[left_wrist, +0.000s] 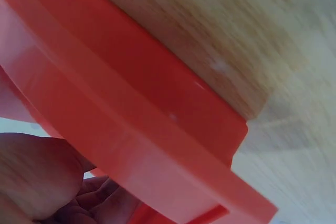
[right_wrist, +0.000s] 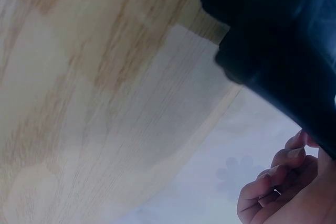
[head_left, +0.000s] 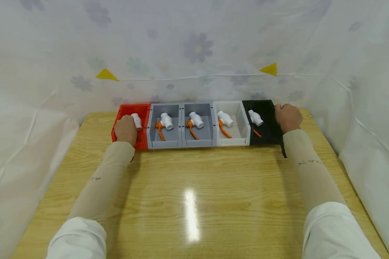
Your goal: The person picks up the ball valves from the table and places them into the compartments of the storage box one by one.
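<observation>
Five bins stand side by side in one row near the table's back edge. At the left end, my left hand (head_left: 125,129) grips the left wall of the red bin (head_left: 141,142), thumb and curled fingers at its rim in the left wrist view. A white pipe valve (head_left: 137,122) inside is partly hidden by that hand. My right hand (head_left: 289,117) holds the right wall of the black bin (head_left: 269,133) at the other end, fingers curled in the right wrist view. A white valve (head_left: 255,118) with a bit of orange handle (head_left: 257,133) lies in the black bin.
Two grey bins (head_left: 164,144) and a white bin (head_left: 233,141) fill the middle of the row. Each contains a white valve (head_left: 166,121) with an orange lever. The wooden table (head_left: 194,172) meets a flowered white curtain (head_left: 168,43) behind and at the sides.
</observation>
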Motion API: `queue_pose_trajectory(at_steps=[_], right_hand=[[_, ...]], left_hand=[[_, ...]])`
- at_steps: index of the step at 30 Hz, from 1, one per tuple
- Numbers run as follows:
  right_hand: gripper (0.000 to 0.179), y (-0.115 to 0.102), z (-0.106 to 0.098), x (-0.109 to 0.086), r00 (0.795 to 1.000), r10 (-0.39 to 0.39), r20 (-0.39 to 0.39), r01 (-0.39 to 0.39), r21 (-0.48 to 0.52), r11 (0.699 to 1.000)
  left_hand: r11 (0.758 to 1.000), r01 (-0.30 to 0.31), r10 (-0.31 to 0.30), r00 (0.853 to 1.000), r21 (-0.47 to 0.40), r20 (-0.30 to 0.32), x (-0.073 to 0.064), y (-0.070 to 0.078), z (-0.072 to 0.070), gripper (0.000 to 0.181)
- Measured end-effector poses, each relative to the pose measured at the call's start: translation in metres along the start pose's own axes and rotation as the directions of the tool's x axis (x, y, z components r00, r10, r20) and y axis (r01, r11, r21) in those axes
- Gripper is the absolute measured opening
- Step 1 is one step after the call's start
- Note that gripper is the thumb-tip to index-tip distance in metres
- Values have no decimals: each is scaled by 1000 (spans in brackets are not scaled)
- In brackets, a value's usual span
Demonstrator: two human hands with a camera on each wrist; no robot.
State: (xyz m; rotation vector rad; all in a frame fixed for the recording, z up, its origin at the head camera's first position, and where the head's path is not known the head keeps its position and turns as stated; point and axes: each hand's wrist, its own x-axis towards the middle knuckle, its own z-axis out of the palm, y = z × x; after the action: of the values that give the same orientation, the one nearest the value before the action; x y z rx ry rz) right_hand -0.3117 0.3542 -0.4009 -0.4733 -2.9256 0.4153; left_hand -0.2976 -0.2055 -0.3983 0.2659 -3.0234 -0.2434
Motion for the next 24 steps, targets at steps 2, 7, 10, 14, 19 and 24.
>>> queue_pose_trajectory(at_steps=[2, 7, 10, 14, 19, 24], right_hand=[[63, -1, 0, 0, 1000, 1, 4, -1, 1, 1000], [64, -4, 1, 3, 1000, -9, 29, 9, 8, 1000], [64, -5, 2, 4, 999, -14, 34, 14, 11, 1000], [65, -7, 3, 6, 999, -20, 38, 19, 15, 1000], [64, -9, 4, 9, 999, -27, 43, 25, 40, 999], [54, -2, 7, 11, 999, -48, -11, 49, 54, 997]], left_hand=[[1000, 8, -8, 1000, -3, 9, 1, -2, 1, 18], [999, 29, -30, 998, 15, 49, 2, -8, 2, 20], [999, 44, -45, 997, 11, 62, 1, -9, 2, 21], [998, 54, -55, 997, 11, 52, -2, -11, 1, 20], [998, 6, -9, 999, 62, 47, -5, -14, -1, 20], [996, -58, 56, 998, 66, 40, -11, -12, -2, 20]])
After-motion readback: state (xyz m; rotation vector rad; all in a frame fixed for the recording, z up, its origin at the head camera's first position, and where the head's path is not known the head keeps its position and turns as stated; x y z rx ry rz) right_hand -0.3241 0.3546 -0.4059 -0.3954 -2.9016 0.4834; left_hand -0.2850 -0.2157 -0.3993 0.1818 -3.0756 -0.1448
